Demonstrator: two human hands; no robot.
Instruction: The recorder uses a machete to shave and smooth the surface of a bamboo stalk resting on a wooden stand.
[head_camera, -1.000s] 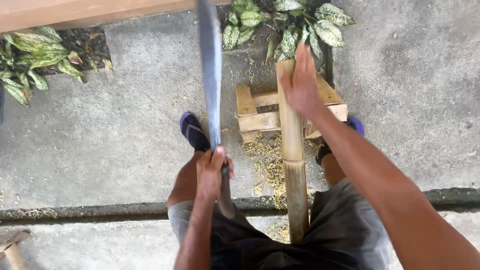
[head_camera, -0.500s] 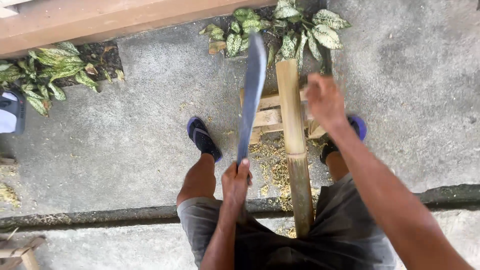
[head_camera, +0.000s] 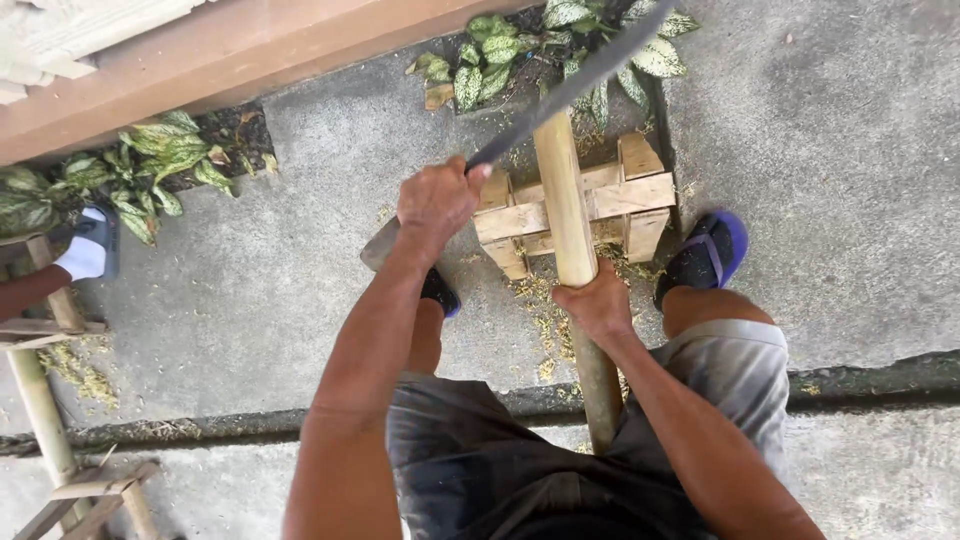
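Our left hand (head_camera: 437, 203) is shut tight round the handle of a long dark machete (head_camera: 585, 72), whose blade now slants up to the right and meets the top end of the bamboo pole (head_camera: 565, 195); half a second ago that blade stood raised and clear of the pole, so we judge a chopping stroke has just landed. Our right hand (head_camera: 598, 303) has dropped lower on the pole than before and is closed round it, holding it upright-slanted against the small wooden stand (head_camera: 628, 195) on the concrete floor (head_camera: 860, 120). The pole runs from the stand back between our knees.

We count one machete, one pole in hand, one stand, and two blue sandals (head_camera: 706, 255). Shavings (head_camera: 545, 320) lie scattered at the stand's near side. Leafy plants (head_camera: 480, 70) line the floor's far edge.
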